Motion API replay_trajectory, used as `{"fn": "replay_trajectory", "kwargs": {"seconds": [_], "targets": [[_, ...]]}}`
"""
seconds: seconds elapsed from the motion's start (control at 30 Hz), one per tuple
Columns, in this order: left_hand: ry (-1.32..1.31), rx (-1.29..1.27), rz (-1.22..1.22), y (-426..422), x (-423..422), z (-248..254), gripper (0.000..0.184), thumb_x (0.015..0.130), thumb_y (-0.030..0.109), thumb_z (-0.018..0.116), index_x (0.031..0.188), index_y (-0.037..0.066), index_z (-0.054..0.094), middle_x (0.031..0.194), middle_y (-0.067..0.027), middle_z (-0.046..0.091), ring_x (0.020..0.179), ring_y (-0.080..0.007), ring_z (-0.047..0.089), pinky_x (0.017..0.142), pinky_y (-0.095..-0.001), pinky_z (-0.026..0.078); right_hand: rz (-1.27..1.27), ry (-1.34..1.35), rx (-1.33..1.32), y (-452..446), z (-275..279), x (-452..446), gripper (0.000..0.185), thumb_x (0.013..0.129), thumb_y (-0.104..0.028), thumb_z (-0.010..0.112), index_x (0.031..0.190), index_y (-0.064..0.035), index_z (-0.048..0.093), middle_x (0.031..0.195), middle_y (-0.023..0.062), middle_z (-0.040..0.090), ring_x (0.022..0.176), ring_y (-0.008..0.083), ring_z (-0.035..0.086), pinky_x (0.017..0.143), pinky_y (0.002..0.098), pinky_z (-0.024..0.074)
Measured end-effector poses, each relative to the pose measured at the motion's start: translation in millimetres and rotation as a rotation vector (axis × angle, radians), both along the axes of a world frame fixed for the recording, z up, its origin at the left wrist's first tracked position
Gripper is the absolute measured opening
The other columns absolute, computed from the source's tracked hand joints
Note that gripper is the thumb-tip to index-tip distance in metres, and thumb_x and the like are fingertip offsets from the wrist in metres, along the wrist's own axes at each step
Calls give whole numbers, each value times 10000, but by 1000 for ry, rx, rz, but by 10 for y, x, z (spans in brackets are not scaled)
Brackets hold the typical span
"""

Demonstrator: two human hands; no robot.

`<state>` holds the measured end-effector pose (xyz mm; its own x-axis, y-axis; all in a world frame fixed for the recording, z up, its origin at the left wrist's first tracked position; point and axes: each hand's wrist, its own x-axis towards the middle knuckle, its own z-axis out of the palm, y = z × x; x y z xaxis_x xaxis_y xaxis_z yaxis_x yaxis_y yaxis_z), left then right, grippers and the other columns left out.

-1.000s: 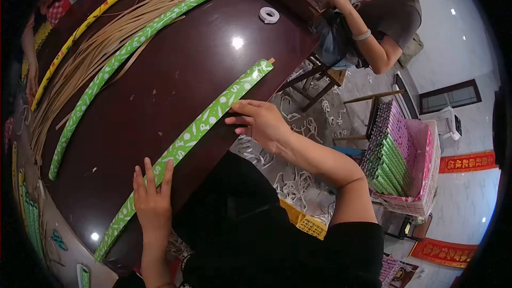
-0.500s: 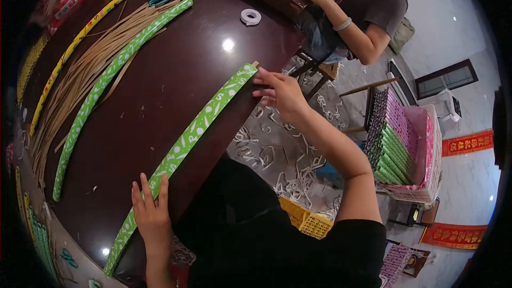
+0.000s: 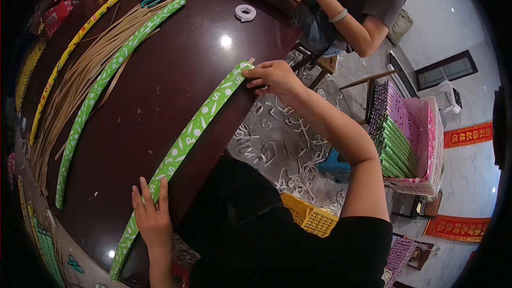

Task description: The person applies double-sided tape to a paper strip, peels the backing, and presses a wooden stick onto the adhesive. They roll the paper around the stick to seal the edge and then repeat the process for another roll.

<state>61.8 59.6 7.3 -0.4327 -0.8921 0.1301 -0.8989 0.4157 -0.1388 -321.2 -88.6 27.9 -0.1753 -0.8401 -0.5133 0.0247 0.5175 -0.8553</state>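
Against one green tube [image 3: 200,121] rest left grip [image 3: 153,221] and right grip [image 3: 277,79].

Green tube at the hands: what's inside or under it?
A tan strip pokes out at the upper end of the green tube; the printed wrap hides the rest of the inside. Dark tabletop shows alongside; anything directly underneath is covered.

Single view from wearer's head, facing forward and down, close above dark table [image 3: 176,58].
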Motion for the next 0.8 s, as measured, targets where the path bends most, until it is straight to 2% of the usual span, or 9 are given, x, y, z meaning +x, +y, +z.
{"fn": "replay_trajectory", "kwargs": {"seconds": [0.07, 0.2, 0.27, 0.47, 0.5, 0.57, 0.67, 0.77, 0.8], "targets": [[19, 19, 5, -13, 5, 22, 622, 852, -100, 532, 1378, 232, 559, 1450, -211, 451, 1240, -438, 517, 930, -499, 527, 27, 7, -24, -8, 9, -7, 244, 857, -203, 758, 985, -6, 694, 929, 59, 699, 840, 130, 676, 688, 259, 511], [42, 63, 7, -38, 13, 56, 621, 848, -106, 538, 1379, 215, 556, 1447, -216, 452, 1234, -442, 519, 911, -492, 533, -3, -62, -64, -16, -55, 9, 219, 865, -157, 742, 972, 26, 684, 951, 89, 704, 876, 163, 686, 731, 277, 541], [44, 60, 0, -43, 27, 42, 622, 849, -109, 536, 1385, 207, 550, 1449, -218, 449, 1235, -445, 518, 915, -494, 530, -13, -132, -105, -28, -120, -14, 207, 878, -125, 720, 969, 56, 672, 965, 109, 703, 880, 190, 687, 808, 308, 563], [30, 19, -14, -43, 16, -12, 633, 846, -117, 536, 1399, 192, 535, 1452, -222, 444, 1249, -448, 505, 958, -512, 512, -50, -152, -85, -46, -114, -4, 161, 884, -78, 697, 946, 61, 647, 1004, 143, 696, 895, 200, 687, 872, 296, 568], [-1, 12, -8, -44, 13, -18, 636, 843, -120, 536, 1398, 191, 536, 1452, -223, 444, 1253, -448, 501, 974, -518, 506, -52, -151, -85, -48, -95, 6, 161, 884, -78, 697, 946, 61, 647, 1004, 143, 696, 895, 200, 687, 872, 296, 568], [-8, 13, -4, -42, 23, -51, 638, 840, -123, 536, 1395, 192, 538, 1453, -223, 443, 1258, -448, 496, 985, -521, 500, -113, -158, -97, -45, -67, 32, 155, 865, -48, 714, 878, 95, 657, 931, 175, 688, 829, 222, 695, 777, 287, 597], [-27, 17, 16, -19, 6, -55, 634, 839, -126, 533, 1389, 188, 541, 1455, -229, 436, 1266, -452, 487, 1000, -530, 491, -114, -142, -130, -56, -139, 19, 136, 880, -29, 689, 872, 93, 630, 926, 182, 682, 834, 239, 695, 782, 297, 600], [-10, -8, 29, -30, -16, -77, 624, 843, -124, 528, 1387, 181, 543, 1456, -242, 426, 1275, -460, 474, 1015, -549, 471, -142, -224, -164, -26, -104, -12, 142, 892, -24, 670, 892, 99, 598, 925, 185, 680, 808, 242, 697, 761, 299, 605], [19, -38, 12, -28, -16, -90, 620, 844, -123, 526, 1388, 177, 542, 1456, -249, 422, 1281, -465, 466, 1027, -562, 455, -103, -155, -182, -40, -177, -111, 160, 901, -41, 661, 937, 96, 587, 910, 170, 675, 786, 227, 697, 726, 301, 607]]}}
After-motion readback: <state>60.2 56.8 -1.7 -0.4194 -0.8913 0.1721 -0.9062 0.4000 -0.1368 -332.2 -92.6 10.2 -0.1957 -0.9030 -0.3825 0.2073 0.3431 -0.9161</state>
